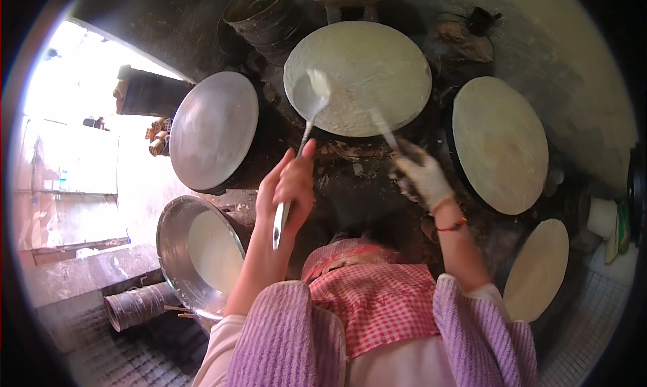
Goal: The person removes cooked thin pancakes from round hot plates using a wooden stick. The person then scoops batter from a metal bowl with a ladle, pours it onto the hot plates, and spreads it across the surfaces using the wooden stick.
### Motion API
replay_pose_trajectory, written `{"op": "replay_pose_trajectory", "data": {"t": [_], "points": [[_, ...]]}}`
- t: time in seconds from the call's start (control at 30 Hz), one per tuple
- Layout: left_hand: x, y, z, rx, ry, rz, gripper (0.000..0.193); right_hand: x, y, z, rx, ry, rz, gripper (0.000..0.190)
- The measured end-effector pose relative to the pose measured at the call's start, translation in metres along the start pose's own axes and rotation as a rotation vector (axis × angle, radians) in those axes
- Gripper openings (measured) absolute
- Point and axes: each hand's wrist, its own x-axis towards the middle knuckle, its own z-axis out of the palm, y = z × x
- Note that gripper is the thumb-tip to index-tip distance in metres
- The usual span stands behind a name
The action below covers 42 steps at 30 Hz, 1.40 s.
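My left hand is closed around the handle of a metal ladle, whose bowl is over the left part of a round griddle. Pale batter shows in the ladle's bowl and is spread across the griddle. In my right hand, which wears a whitish glove, is a light-coloured flat tool, blurred, perhaps a scraper. Its far end is at the griddle's near edge; whether it touches cannot be told. The glove leaves my wrist bare, with a red cord bracelet around it.
A bare griddle stands at left, above a metal basin of pale batter. Two coated griddles, one upper and one lower, are at right. A dark bucket stands behind. Cylindrical honeycomb briquettes lie beyond the left griddle.
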Motion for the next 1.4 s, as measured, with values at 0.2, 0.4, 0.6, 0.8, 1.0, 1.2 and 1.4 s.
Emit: {"op": "replay_pose_trajectory", "data": {"t": [0.2,0.4,0.6,0.8,1.0,1.2,1.4], "points": [[-0.072,-0.003,-0.008,0.389,-0.24,0.17,0.046,0.032,0.03,-0.03,-0.208,0.344,-0.173,0.042],[-0.192,0.037,-0.002,0.352,-0.34,0.363,0.052,-0.003,0.037,0.109,-0.6,-0.219,0.057,0.044],[-0.395,0.096,-0.03,0.672,0.015,0.851,0.046,-0.053,0.12,0.209,-0.331,-0.589,0.091,0.052],[-0.569,0.141,-0.101,0.625,0.912,0.957,0.037,-0.014,0.055,0.44,-1.405,-0.837,0.377,0.046],[-0.612,0.2,-0.148,0.788,1.212,0.644,0.022,0.051,0.071,0.59,-2.26,-1.027,0.5,0.037],[-0.598,0.224,-0.194,0.914,1.369,0.453,0.012,0.029,0.147,0.584,-1.825,-1.027,0.878,0.035],[-0.553,0.239,-0.207,0.52,0.962,0.663,0.016,-0.034,0.217,0.483,-0.771,-0.625,0.903,0.054]]}}
